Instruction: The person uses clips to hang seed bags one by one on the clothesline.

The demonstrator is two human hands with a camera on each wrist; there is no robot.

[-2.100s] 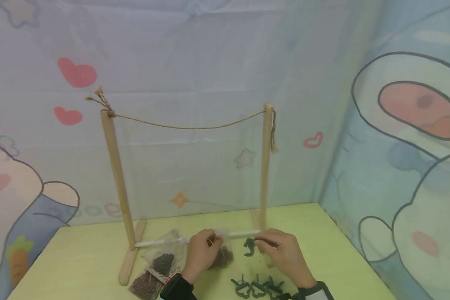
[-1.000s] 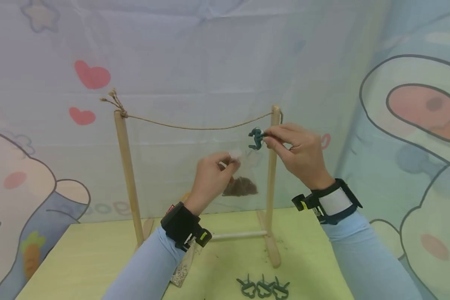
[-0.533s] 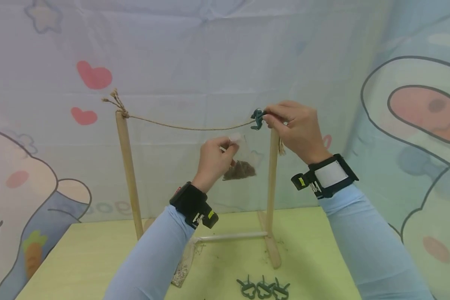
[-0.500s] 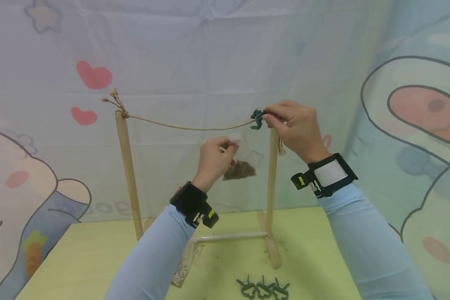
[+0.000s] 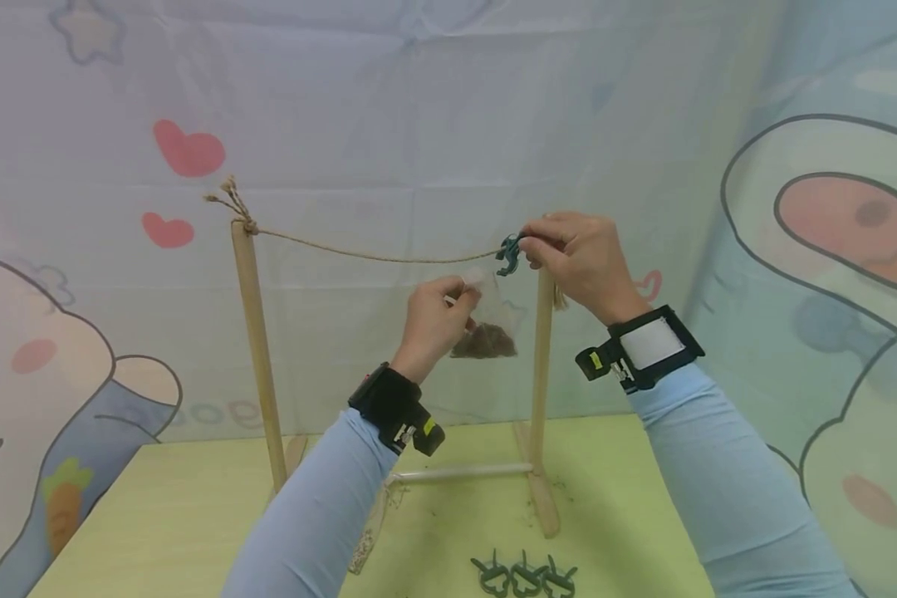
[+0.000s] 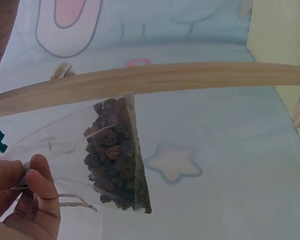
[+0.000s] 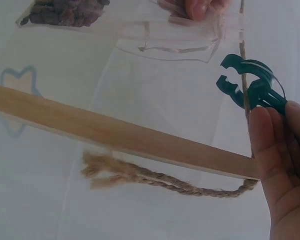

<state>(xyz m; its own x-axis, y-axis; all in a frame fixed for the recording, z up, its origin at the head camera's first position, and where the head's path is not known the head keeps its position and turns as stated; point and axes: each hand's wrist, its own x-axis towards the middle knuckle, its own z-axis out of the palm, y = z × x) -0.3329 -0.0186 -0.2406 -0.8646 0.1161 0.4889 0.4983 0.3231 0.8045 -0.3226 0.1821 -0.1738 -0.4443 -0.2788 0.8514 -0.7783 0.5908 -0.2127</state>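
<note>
My left hand [image 5: 441, 320] pinches the top of a clear plastic bag [image 5: 497, 307], which hangs beneath the rope [image 5: 374, 259] near its right end. Dark brown, wrinkled dried pieces [image 6: 112, 150] fill the bag's lower part in the left wrist view. My right hand [image 5: 583, 262] pinches the handles of a green plastic clip [image 5: 508, 253] between thumb and fingers. In the right wrist view the rope passes across the clip [image 7: 261, 92], between its curved jaws, whose tips stand apart. The bag's top edge lies just left of the clip, not between its jaws.
Two wooden posts [image 5: 541, 374] carry the rope, joined low down by a white rod [image 5: 463, 472]. Several more green clips [image 5: 525, 577] lie on the yellow table [image 5: 628, 498]. Another bag [image 5: 370, 531] is partly hidden behind my left forearm.
Both hands have risen from the table, the left bringing the bag and the right bringing the clip to the rope. Since half a second ago, the clip has shifted slightly down and left, toward the bag.
</note>
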